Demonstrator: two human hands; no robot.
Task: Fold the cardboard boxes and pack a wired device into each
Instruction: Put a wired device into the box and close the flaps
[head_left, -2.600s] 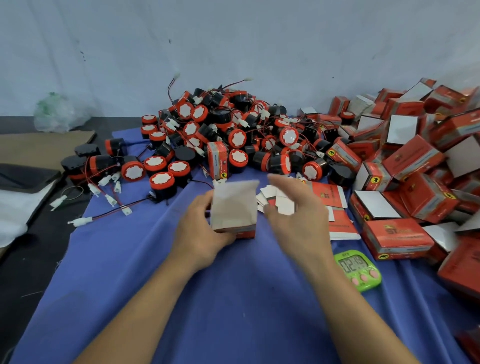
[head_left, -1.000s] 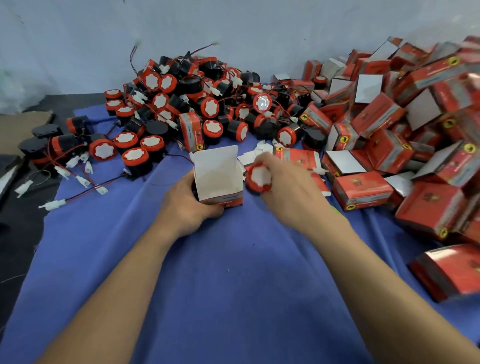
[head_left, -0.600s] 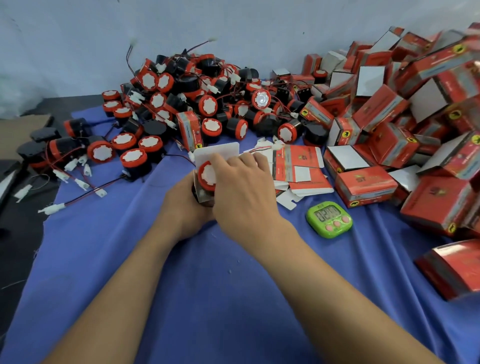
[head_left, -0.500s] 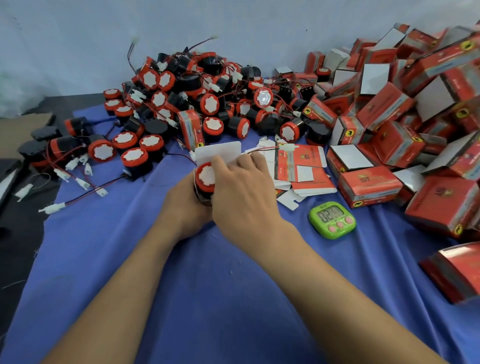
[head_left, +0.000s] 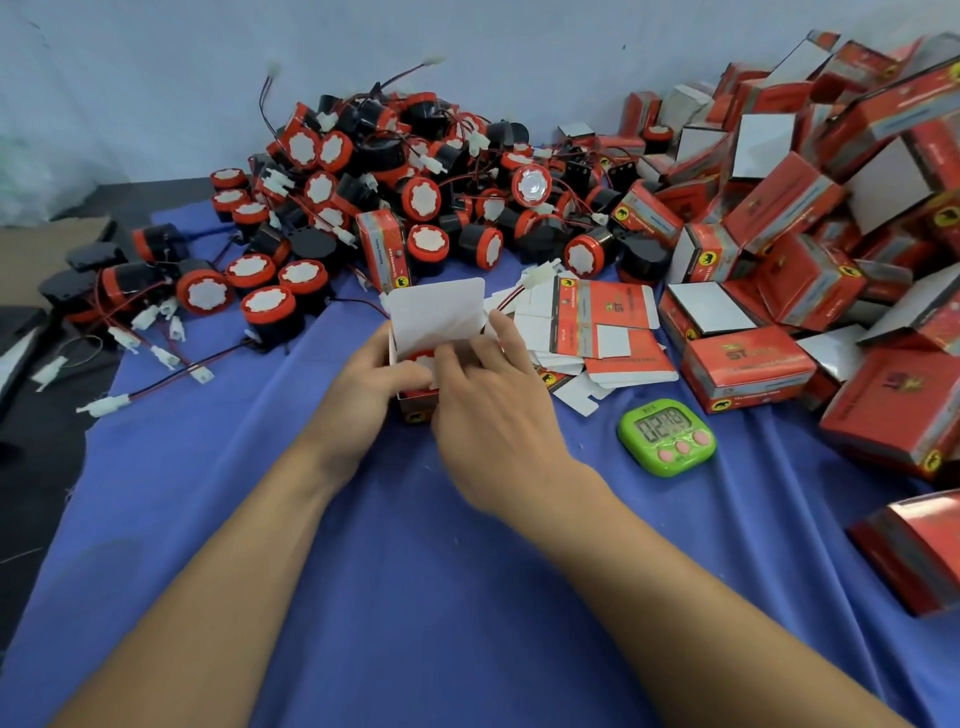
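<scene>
At mid-surface (head_left: 415, 571): box (head_left: 415, 404) upright, device (head_left: 423, 357) seated inside. Left grip (head_left: 363, 384) clasps the box's left wall; right grip (head_left: 493, 410), fingers (head_left: 501, 332) extended, presses at the mouth. Lid flap (head_left: 436, 312) stands beyond both and likely folds toward the person.

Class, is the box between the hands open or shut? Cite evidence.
Open: on the box the white flap stands up; a red device shows inside.

I'm seeing the box (head_left: 436, 312) sitting on the worktop (head_left: 415, 597) btwn my left hand (head_left: 363, 387) & right hand (head_left: 493, 415), a wired device (head_left: 423, 357) lying in it. Device pile (head_left: 415, 197) sitting behind, flat blanks (head_left: 597, 322) just right, timer (head_left: 666, 436) before those, boxed stack (head_left: 779, 218) heaping far right.
</scene>
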